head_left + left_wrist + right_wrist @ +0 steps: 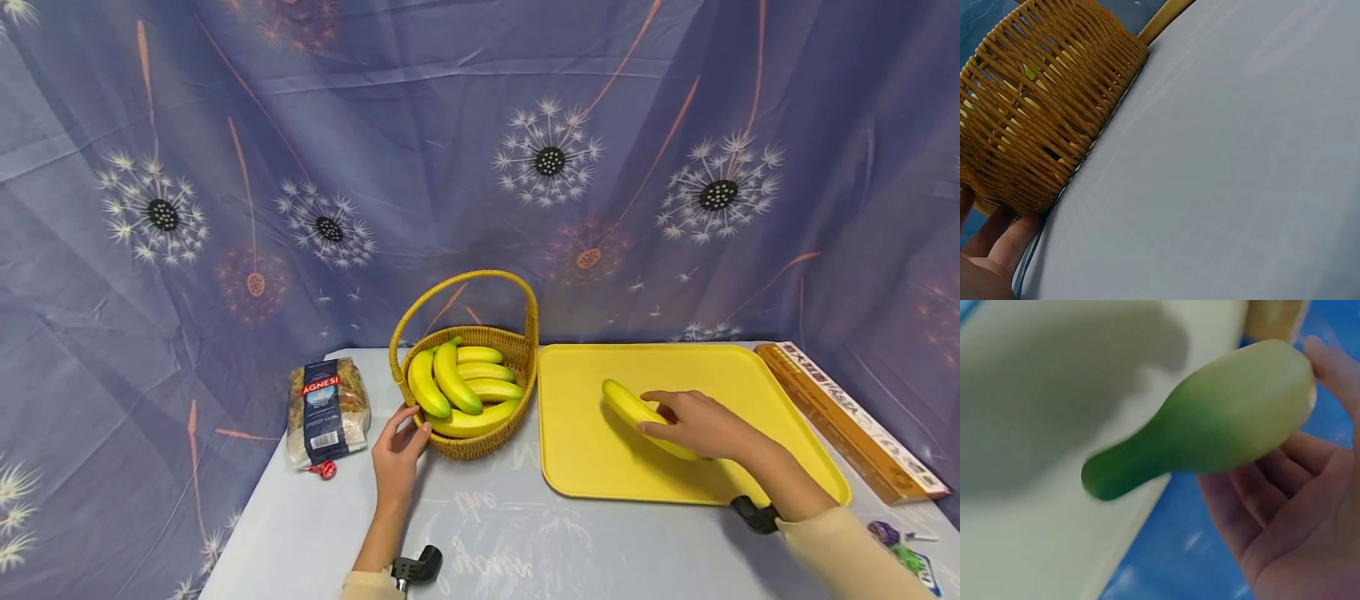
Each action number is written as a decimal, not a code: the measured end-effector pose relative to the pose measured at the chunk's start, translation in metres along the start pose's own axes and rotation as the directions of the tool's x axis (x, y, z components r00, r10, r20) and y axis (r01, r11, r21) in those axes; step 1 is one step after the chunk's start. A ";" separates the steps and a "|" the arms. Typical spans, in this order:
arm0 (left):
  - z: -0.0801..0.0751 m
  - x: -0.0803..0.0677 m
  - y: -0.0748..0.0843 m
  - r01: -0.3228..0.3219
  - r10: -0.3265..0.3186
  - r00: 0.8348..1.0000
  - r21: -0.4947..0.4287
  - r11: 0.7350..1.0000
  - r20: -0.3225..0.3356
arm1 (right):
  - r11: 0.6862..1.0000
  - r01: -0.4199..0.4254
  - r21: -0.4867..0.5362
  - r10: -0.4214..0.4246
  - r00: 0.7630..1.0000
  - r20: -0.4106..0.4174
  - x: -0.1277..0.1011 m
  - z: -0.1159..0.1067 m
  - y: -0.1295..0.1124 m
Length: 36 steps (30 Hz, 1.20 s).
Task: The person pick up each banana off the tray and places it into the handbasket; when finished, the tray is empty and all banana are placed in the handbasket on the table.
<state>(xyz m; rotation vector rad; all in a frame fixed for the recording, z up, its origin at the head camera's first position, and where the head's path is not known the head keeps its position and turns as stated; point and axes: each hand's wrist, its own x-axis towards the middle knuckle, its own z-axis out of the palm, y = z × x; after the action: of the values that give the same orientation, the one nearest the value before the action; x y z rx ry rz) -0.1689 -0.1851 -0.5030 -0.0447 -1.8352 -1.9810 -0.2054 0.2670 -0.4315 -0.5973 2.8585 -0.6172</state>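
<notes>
The right hand [697, 423] covers the near half of a banana [633, 408] lying on the yellow tray [577, 467], its fingers curled round the fruit; the right wrist view is blurred. The left hand [397, 450] rests straight fingers [1013, 240] against the wicker basket [480, 442] of bananas [457, 383]. A pasta bag [327, 410] reads "AGNESI"; a long box [847, 421] reads "PASTA". Bare desk [487, 533] lies near the front edge.
</notes>
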 end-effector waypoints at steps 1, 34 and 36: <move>0.000 0.000 0.000 0.002 -0.002 1.000 -0.001 1.000 0.000 | 0.999 0.014 0.031 -0.014 1.000 -0.007 0.007 0.000 -0.010; -0.001 -0.001 -0.003 -0.002 0.002 1.000 0.041 0.999 0.006 | 0.971 -0.223 0.086 0.211 0.969 0.124 0.202 0.025 -0.197; 0.000 -0.001 -0.004 -0.005 0.004 1.000 0.032 0.999 0.010 | 0.966 -0.245 0.085 0.237 0.967 0.094 0.206 0.030 -0.201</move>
<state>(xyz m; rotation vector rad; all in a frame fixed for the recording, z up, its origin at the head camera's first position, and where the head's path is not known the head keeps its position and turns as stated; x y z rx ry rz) -0.1695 -0.1852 -0.5069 -0.0492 -1.8713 -1.9513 -0.3149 0.0026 -0.3872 -0.2473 2.7461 -0.6665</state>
